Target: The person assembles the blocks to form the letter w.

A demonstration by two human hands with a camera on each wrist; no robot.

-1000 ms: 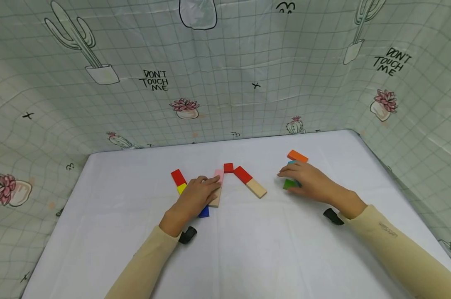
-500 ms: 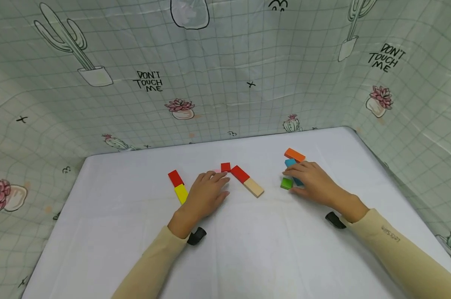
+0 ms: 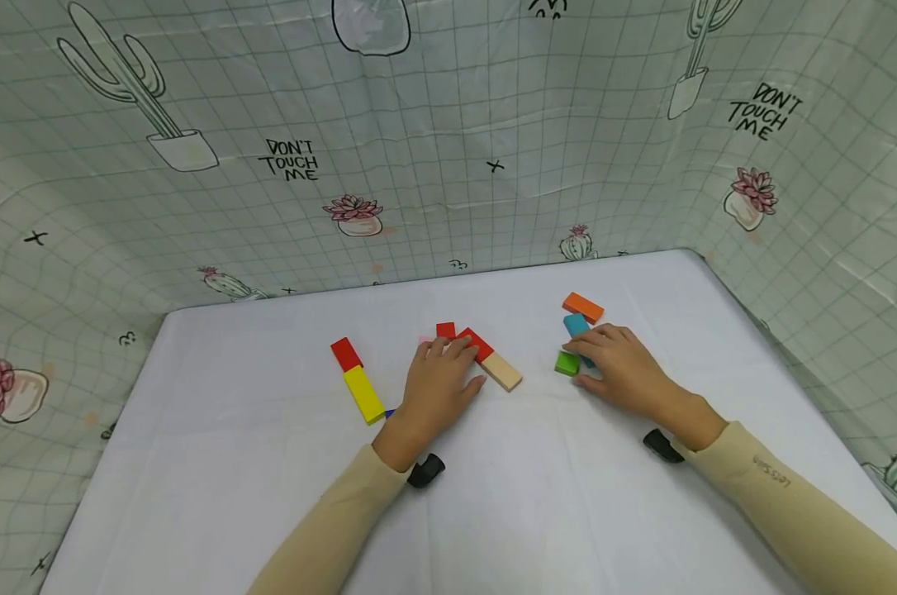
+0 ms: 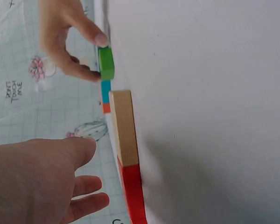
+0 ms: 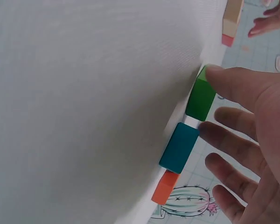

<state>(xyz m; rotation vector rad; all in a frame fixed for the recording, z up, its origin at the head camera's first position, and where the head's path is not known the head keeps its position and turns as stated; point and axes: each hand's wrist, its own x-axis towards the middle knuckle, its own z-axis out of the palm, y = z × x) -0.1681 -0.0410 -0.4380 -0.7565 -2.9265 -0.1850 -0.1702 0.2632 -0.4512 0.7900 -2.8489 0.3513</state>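
Observation:
My left hand (image 3: 439,388) hovers with fingers spread over the right-hand red block (image 3: 481,345), which meets a plain wooden block (image 3: 503,372) end to end. Nothing is held in it. Beneath its fingertips a pink block is mostly covered, and a small red block (image 3: 445,330) shows just beyond. My right hand (image 3: 625,372) stays low by a green block (image 3: 567,364) and a light blue block (image 3: 576,323). In the right wrist view its thumb meets one end of the green block (image 5: 200,98), while the loosely bent fingers lie beside the blue block (image 5: 179,148).
An orange block (image 3: 582,307) lies behind the light blue one. On the left, a red block (image 3: 347,354) and a yellow block (image 3: 363,395) form a slanted line, with a dark blue block (image 3: 390,413) partly hidden by my left wrist. A printed cloth (image 3: 448,165) hangs behind the white table (image 3: 233,479).
My left hand has left the pink and wooden blocks and moved right toward the other red and wooden pair. My right hand has hardly moved. The head view has shifted slightly.

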